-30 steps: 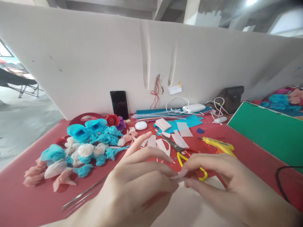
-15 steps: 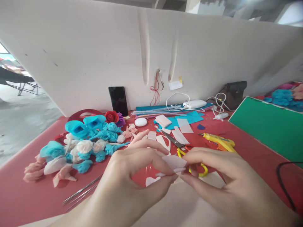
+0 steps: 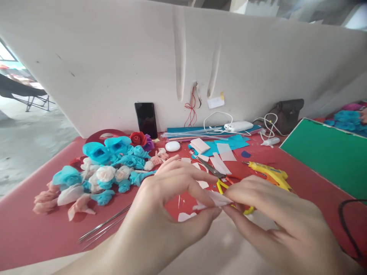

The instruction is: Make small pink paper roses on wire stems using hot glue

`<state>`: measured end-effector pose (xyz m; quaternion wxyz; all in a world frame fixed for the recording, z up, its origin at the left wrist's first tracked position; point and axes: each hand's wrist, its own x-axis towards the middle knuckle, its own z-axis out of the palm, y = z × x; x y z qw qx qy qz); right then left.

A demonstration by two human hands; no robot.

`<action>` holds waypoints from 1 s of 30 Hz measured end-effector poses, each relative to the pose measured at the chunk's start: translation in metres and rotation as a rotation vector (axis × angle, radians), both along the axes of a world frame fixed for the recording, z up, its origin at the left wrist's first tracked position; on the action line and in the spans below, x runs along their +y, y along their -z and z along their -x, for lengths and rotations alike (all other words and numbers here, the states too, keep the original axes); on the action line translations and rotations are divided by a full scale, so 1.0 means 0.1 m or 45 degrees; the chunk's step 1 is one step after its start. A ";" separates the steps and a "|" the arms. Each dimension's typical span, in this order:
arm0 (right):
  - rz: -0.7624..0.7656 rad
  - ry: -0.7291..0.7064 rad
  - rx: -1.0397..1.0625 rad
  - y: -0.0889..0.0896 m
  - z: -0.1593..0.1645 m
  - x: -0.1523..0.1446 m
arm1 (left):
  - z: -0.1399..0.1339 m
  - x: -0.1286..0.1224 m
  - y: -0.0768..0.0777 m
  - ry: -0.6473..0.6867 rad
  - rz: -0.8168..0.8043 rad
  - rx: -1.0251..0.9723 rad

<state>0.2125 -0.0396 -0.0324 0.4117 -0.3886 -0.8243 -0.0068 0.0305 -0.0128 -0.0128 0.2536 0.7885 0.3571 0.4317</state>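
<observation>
A thin, pale pink paper piece [image 3: 217, 199] is pinched between both hands, low in the middle of the view. My left hand [image 3: 172, 206] grips its left side with thumb and forefinger, the other fingers loosely curved above. On its right edge, my right hand [image 3: 269, 210] closes thumb and fingertips, partly hiding them. Just behind the hands lie scissors [image 3: 218, 173] with yellow and red handles, partly covered by my right hand. White paper petals and offcuts [image 3: 186, 217] lie on the red table [image 3: 114, 244] beneath the paper.
Blue, white and pink paper flowers [image 3: 106, 173] crowd the left, with metal wires [image 3: 104, 225] before them. A yellow glue gun [image 3: 271, 173] and green board [image 3: 329, 156] occupy the right. At the back stand a phone [image 3: 146, 120], white case [image 3: 172, 146] and power bank [image 3: 238, 126].
The paper piece now looks more folded over between my fingertips. My left fingers have come closer to my right ones. The whole view has shifted slightly.
</observation>
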 end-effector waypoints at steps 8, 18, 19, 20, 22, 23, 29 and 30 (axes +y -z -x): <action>-0.028 0.038 -0.062 0.01 -0.01 -0.01 | 0.01 0.01 0.04 -0.046 -0.089 0.045; 0.000 0.071 -0.078 0.00 0.02 -0.04 | 0.00 0.02 0.02 0.024 0.027 0.040; -0.001 0.067 -0.079 0.01 0.02 -0.04 | -0.01 0.02 0.02 0.047 0.021 0.029; 0.008 0.067 -0.075 0.01 0.02 -0.05 | -0.01 0.03 0.01 0.062 0.025 0.027; 0.031 0.067 -0.054 0.02 0.02 -0.05 | -0.02 0.04 0.00 0.071 0.058 0.042; 0.037 0.071 -0.036 0.02 0.02 -0.05 | -0.02 0.04 0.00 0.077 0.076 0.044; 0.034 0.076 -0.016 0.02 0.03 -0.04 | -0.01 0.04 0.00 0.096 -0.077 -0.043; 0.042 0.068 -0.020 0.02 0.03 -0.04 | 0.00 0.03 0.01 0.118 -0.147 -0.030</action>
